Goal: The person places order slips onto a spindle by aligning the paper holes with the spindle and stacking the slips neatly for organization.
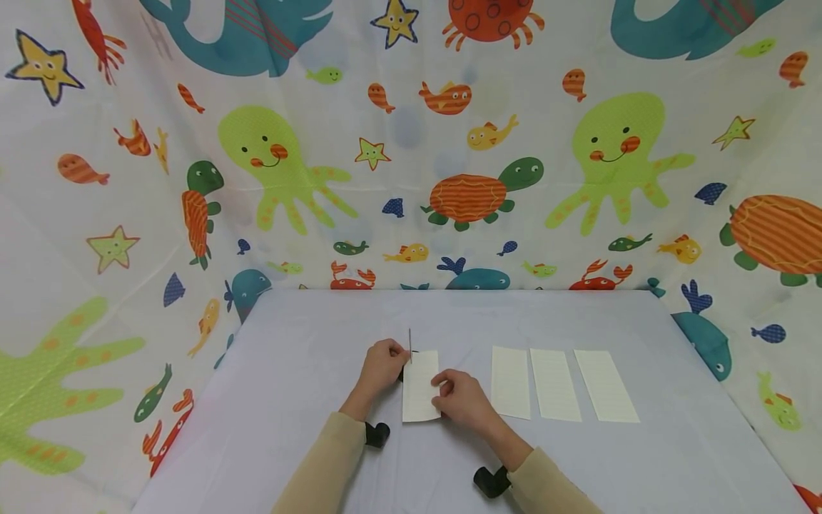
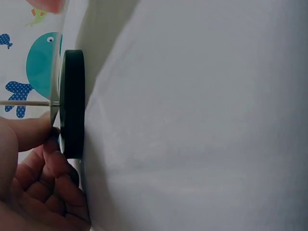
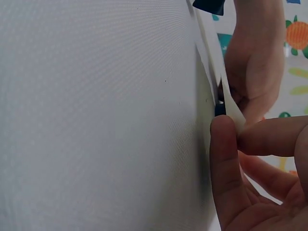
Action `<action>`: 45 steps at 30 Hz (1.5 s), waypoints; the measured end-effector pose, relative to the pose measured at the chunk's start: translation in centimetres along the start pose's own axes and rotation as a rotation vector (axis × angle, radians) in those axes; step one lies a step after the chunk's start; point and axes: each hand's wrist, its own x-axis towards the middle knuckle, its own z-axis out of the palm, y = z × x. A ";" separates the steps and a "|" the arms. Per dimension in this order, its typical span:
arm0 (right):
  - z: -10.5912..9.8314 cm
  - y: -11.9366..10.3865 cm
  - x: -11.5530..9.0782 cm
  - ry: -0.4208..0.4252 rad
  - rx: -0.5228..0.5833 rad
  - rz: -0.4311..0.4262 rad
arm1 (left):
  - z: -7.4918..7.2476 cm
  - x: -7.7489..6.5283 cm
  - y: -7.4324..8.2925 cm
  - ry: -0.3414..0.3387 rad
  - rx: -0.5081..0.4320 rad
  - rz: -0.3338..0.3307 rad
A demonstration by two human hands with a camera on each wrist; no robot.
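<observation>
A cream slip of paper [image 1: 421,392] sits on a bill spike, whose thin metal pin [image 1: 409,341] stands up through its top left corner. Below the paper, the spike's round black base [image 2: 73,106] rests on the table; from the head view it is mostly hidden. My left hand [image 1: 383,364] pinches the paper's left corner right beside the pin, thumb on top and fingers curled beneath. At the opposite side, my right hand [image 1: 461,396] pinches the slip's right edge between thumb and finger, bending it slightly in the right wrist view.
Three more cream slips, a near one [image 1: 511,382], a middle one [image 1: 556,385] and a far one [image 1: 606,387], lie in a row to the right on the white-covered table [image 1: 289,343]. A sea-animal curtain [image 1: 398,157] hangs behind and at both sides.
</observation>
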 end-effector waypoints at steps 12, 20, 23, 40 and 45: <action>0.2 0.0 -0.2 -0.025 -0.069 -0.008 | -0.1 -0.1 0.0 0.011 0.033 0.006; 0.1 0.3 -0.1 -0.039 -0.059 -0.013 | -0.4 -0.6 -0.3 -0.013 0.063 0.043; 0.0 0.4 -0.1 -0.046 -0.057 -0.019 | -0.6 -0.9 -0.3 -0.069 0.088 0.054; -0.9 0.1 -0.6 -0.098 -0.123 -0.022 | -1.2 -2.0 -0.3 -0.162 0.055 0.127; -1.5 -0.3 -1.3 -0.144 -0.158 -0.038 | -1.2 -1.9 -0.4 -0.150 0.082 0.108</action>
